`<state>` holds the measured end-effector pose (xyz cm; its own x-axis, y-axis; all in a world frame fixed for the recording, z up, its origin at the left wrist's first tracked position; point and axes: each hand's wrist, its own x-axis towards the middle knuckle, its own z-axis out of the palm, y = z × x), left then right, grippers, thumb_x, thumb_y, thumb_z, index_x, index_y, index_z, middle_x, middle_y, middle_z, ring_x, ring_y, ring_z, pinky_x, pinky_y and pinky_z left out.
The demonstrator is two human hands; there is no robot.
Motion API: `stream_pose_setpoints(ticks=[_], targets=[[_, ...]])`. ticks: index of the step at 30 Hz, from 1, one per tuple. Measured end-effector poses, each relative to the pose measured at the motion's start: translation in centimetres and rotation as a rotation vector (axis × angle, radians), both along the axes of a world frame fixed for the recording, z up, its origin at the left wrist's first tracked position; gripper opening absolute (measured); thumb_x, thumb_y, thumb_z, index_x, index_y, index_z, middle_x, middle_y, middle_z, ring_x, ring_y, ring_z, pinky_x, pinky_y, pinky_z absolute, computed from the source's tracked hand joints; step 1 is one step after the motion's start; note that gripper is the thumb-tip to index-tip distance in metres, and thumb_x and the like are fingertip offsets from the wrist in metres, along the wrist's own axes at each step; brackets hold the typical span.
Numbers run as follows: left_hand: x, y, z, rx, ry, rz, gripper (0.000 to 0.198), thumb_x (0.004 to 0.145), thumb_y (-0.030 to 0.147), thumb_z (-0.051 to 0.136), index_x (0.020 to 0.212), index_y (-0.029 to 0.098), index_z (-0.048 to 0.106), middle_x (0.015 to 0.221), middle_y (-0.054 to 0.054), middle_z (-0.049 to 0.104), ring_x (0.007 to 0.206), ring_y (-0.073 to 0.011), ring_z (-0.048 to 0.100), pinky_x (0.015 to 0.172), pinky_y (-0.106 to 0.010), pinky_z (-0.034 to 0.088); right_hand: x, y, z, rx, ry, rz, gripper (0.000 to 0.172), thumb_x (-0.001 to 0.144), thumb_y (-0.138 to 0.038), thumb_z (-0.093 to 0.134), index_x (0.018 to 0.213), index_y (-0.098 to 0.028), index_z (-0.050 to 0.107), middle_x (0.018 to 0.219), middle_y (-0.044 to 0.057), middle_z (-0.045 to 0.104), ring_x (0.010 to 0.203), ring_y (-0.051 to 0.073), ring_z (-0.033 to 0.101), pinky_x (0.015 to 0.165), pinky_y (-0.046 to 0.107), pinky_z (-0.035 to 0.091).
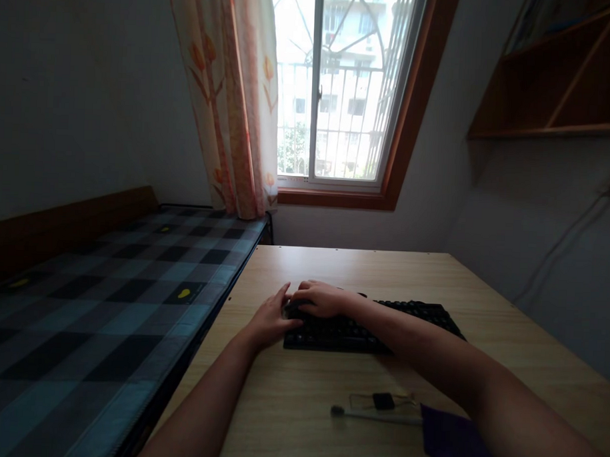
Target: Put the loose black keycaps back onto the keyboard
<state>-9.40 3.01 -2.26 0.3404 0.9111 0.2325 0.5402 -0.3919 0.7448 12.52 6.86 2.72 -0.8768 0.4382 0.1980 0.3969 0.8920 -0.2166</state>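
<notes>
A black keyboard [331, 337] lies on the wooden table, its left end under both hands. My left hand [269, 320] is at that end, thumb over the front keys and fingers along the left side, gripping the edge. Across the keyboard reaches my right hand [322, 300], palm down with fingers bent together over the upper left keys. What its fingertips hold, if anything, is hidden. My right forearm covers part of the keys. Nearer to me lie a wire tool with a black handle [383, 401], a thin brush [368, 415] and a dark purple cloth [450, 440].
The light wood table [289, 401] stands beside a bed with a checked mattress [131, 322] on the left. Behind it are a flowered curtain [239, 106] and a barred window [334, 96]. A wooden wall shelf [549, 127] hangs at the upper right, near a cable [559, 244].
</notes>
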Motion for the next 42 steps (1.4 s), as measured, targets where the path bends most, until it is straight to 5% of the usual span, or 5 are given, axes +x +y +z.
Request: stream_pose_setpoints(ticks=[7,19,31,37,42], targets=[[0.0,0.3,-0.2,0.045,0.021,-0.002,0.105,0.067,0.039,0.084,0.156,0.018,0.033,0.132,-0.018,0.065,0.123,-0.0359,0.06,0.107,-0.052,0.043,-0.5,0.3,0.0,0.066,-0.042,-0.042,0.03,0.099,-0.025,0.053,0.122,-0.021,0.071,0.098,0.007,0.067,0.081,0.016,0.059,0.079,0.028,0.043],[0.4,-0.3,1.2,0.081,0.194,0.062,0.074,0.07,0.042,0.081,0.137,0.02,0.061,0.124,-0.013,0.068,0.122,-0.0335,0.058,0.105,-0.045,0.045,2.6,-1.2,3.7,0.131,-0.394,-0.093,0.032,0.096,-0.023,0.051,0.12,-0.027,0.072,0.1,0.007,0.069,0.073,0.017,0.061,0.067,0.028,0.042],[0.3,0.2,1.4,0.088,0.231,0.06,0.069,0.071,0.049,0.076,0.132,0.019,0.064,0.122,-0.014,0.069,0.122,-0.0334,0.058,0.106,-0.047,0.044,12.5,-4.5,4.6,0.111,-0.48,-0.245,0.03,0.095,-0.02,0.052,0.115,-0.027,0.073,0.101,0.008,0.07,0.079,0.02,0.063,0.072,0.03,0.042],[0.4,0.3,1.5,0.096,0.246,0.072,0.067,0.071,0.049,0.075,0.13,0.019,0.065,0.122,-0.015,0.069,0.121,-0.0346,0.059,0.104,-0.047,0.046,17.7,-7.1,5.4,-0.019,-0.461,-0.495,0.024,0.094,-0.023,0.052,0.097,-0.021,0.075,0.096,0.01,0.071,0.082,0.021,0.063,0.076,0.03,0.043],[0.6,0.2,1.7,0.098,0.256,0.077,0.068,0.071,0.05,0.073,0.13,0.019,0.065,0.119,-0.014,0.07,0.12,-0.0349,0.06,0.103,-0.047,0.046,22.1,-8.4,4.7,0.03,-0.52,-0.505,0.027,0.091,-0.015,0.052,0.101,-0.022,0.076,0.1,0.01,0.071,0.085,0.021,0.065,0.077,0.03,0.043]])
